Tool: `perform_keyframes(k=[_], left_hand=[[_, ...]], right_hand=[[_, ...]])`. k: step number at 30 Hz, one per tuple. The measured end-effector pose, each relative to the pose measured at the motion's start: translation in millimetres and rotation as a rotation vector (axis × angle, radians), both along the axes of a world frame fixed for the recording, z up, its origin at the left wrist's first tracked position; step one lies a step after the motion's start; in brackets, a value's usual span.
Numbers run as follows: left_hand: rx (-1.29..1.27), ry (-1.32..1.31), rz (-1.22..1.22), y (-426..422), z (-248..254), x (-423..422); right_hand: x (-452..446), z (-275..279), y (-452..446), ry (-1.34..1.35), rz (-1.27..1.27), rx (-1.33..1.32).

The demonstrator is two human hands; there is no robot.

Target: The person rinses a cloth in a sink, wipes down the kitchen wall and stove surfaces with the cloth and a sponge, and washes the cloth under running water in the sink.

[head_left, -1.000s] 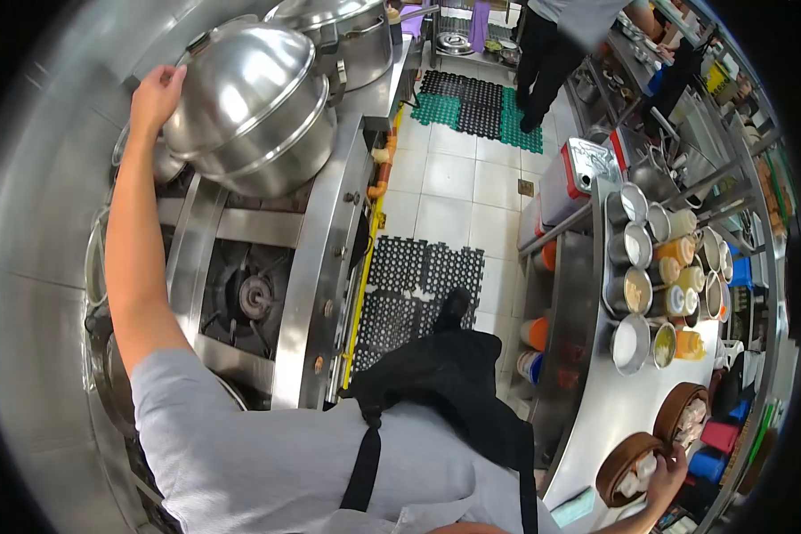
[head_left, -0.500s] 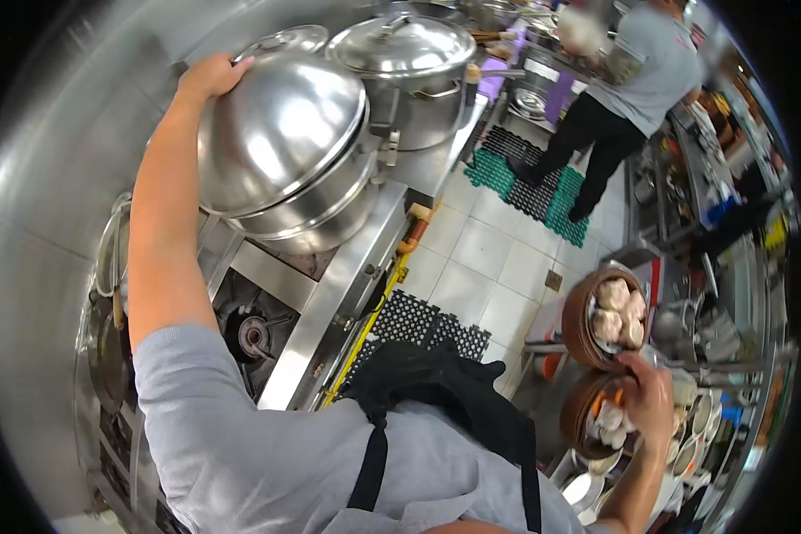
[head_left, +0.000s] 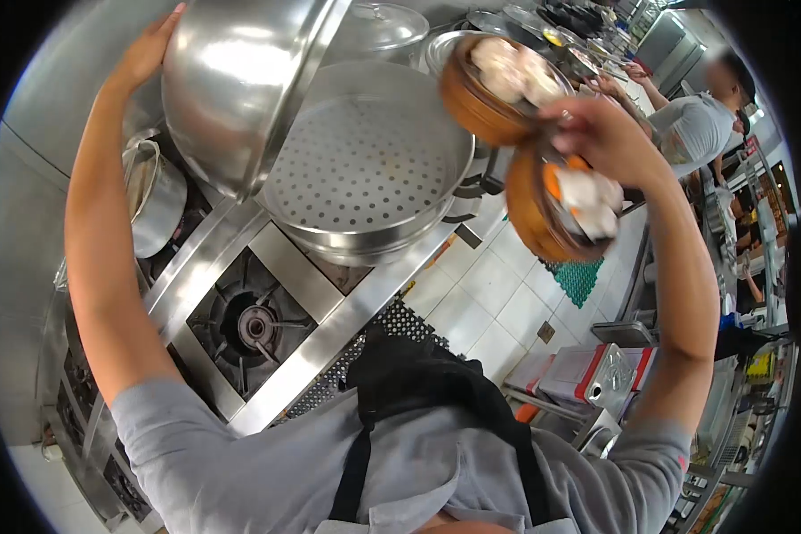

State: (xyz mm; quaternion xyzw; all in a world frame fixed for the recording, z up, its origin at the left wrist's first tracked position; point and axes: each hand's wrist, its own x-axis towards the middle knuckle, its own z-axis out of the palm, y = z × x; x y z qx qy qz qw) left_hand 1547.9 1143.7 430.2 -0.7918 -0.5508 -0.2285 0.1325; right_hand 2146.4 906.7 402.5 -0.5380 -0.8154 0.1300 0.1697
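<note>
With left hand closed at far edge — partly hidden — holds domed lid tilted, left of perforated steamer. Further right, holds in the air two wooden baskets, pinched side by side in blurred right hand. Shows red mark, too small for reading.

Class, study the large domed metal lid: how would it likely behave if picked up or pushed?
The domed metal lid is probably rigid: held tilted by the left hand, it shows an even curve without sagging. Its smooth, shiny surface may be slippery. Set dome-down, it would likely rock or roll, given its rounded outside.
</note>
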Motion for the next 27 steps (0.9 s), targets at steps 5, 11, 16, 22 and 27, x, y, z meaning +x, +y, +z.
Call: perform_keyframes(k=[5,11,16,22,27], left_hand=[[-0.01,0.123,0.07,20,-6,-29],[-0.165,-0.243,0.032,-20,7,22],[-0.238,-0.479,-0.016,-20,8,34],[-0.21,-0.427,-0.062,-93,24,96],[-0.272,-0.348,-0.012,-81,24,123]], right_hand=[[-77,-41,135,-0.039,0.137,-0.02],[-136,-115,206,-0.233,0.385,-0.019],[-146,-206,245,-0.284,0.205,-0.218],[-117,-162,227,-0.346,0.332,-0.043],[-61,-16,111,0.113,0.01,-0.061]])
